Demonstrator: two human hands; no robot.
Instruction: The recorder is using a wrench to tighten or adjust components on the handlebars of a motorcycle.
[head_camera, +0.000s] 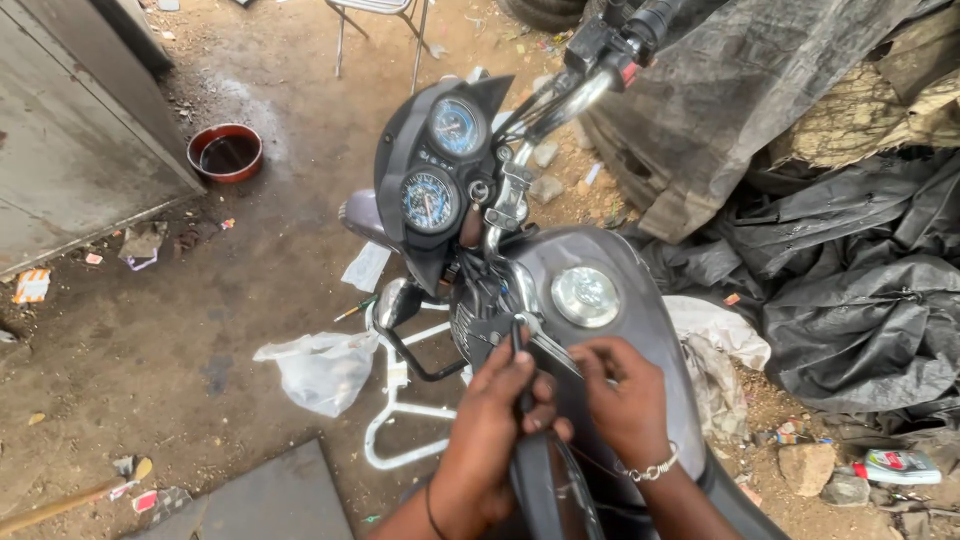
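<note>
Both hands meet at the rear edge of the grey fuel tank, just below its chrome filler cap. Left hand is curled nearly closed, fingers pinching a thin dark strip or cable that rises from the gap between tank and frame; right hand, wearing a metal bracelet, has its fingers bent onto the tank's edge, though whether it grips anything cannot be told. That strip looks light and flexible, likely best pinched close to where it emerges, while the painted tank is hard, smooth and probably slippery. Room is tight: handlebar and twin gauges crowd ahead, black tarpaulin and rubble close the right side. Leftward the dirt ground is more open, with a white metal guard, a plastic bag and a red bowl.
</note>
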